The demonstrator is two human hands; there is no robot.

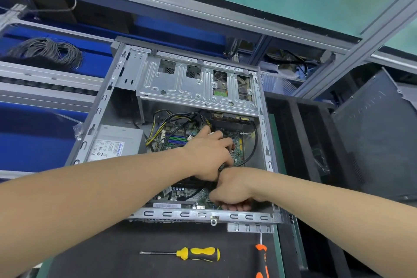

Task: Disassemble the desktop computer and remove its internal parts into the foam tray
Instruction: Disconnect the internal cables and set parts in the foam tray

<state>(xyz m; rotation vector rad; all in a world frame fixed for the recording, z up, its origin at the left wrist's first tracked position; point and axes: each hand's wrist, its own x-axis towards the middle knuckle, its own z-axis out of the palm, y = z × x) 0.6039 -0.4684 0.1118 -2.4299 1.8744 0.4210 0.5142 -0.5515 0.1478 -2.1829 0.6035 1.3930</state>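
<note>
The open desktop case [106, 106] lies on its side on the bench, with the green motherboard [178, 135] showing inside. My left hand [208, 153] reaches over the board's middle, its fingers spread and their tips resting on the board beside yellow and black wires [158, 128]. What lies under its palm is hidden. My right hand [234, 189] sits at the board's near right corner, just below the left hand, with fingers curled round a black cable [253, 142] that loops along the right wall. The black foam tray [293, 137] stands right of the case.
A silver power supply [117, 142] fills the case's left side and a metal drive cage [194, 83] its far end. A yellow-black screwdriver [198, 254] and an orange one [262, 259] lie on the black mat [108, 253]. A dark side panel [372, 131] leans at right.
</note>
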